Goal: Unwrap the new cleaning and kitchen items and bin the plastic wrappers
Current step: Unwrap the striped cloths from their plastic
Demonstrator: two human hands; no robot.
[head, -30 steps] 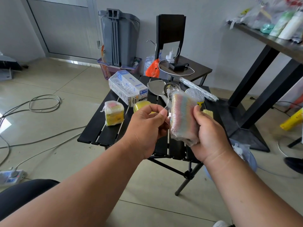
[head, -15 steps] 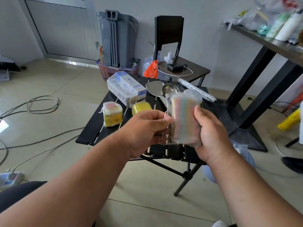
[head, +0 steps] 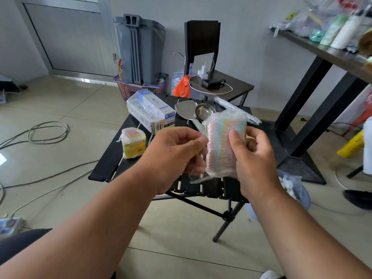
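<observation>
- Bright, even daylight throughout; soft, faint shadows only.
- Pale glare on the floor tiles (head: 66, 109) at far left.
- Wide-angle bending at the edges, door frame (head: 109, 35) leaning.
- Motion smear on the bottles (head: 340, 31) top right; centre sharp.

We see, from above, our two bare forearms reaching over a black slatted folding table (head: 112, 158). Our right hand (head: 254, 156) grips a pack of pastel mesh scouring sponges (head: 223, 146) sealed in clear plastic wrapper (head: 225, 115), thumb pressed on its front. Our left hand (head: 173, 156) pinches the wrapper's loose edge beside it. On the table lie a wrapped yellow sponge block (head: 133, 142), a white-and-blue box (head: 150, 111), a steel spatula (head: 186, 110) and ladle (head: 204, 112) — both touching. A grey bin (head: 141, 51) stands by the far wall.
</observation>
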